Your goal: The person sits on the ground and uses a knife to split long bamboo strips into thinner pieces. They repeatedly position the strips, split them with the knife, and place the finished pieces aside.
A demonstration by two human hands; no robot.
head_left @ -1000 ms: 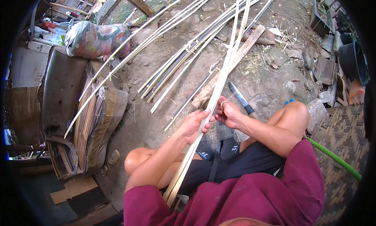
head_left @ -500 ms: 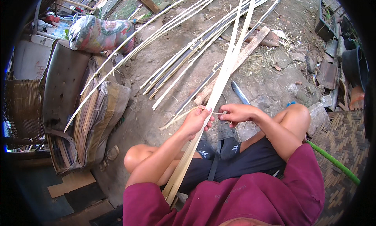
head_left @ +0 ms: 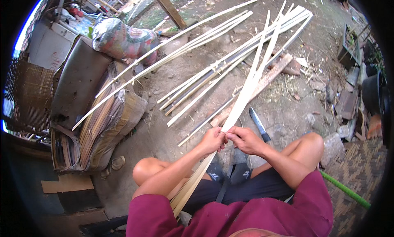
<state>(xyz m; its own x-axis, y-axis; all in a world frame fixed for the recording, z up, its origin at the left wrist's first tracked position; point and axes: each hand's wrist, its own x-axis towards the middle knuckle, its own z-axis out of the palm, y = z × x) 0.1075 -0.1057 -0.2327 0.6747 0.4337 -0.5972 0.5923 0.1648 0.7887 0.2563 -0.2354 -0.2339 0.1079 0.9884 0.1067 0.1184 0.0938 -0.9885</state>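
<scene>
A bundle of long pale bamboo strips runs from beneath my left forearm up and away to the far right, fanning apart at its far end. My left hand is closed around the bundle in front of my crossed legs. Against it, my right hand pinches at the bundle, thumb and fingers together. A thin tie strip lies at the fingertips, mostly hidden by both hands. On the ground beyond my right hand lies a knife with a dark handle and a long blade.
More tied bamboo strips lie on the dirt ground ahead. A wooden board rests under the bundle's far part. At left, a sack of split bamboo and a stuffed bag stand. A woven mat and dark pots are at right.
My right hand has moved in to meet my left at the bundle; the thin tie strip stretched between them is now mostly hidden. The view has shifted, showing more of the bundle's far end.
</scene>
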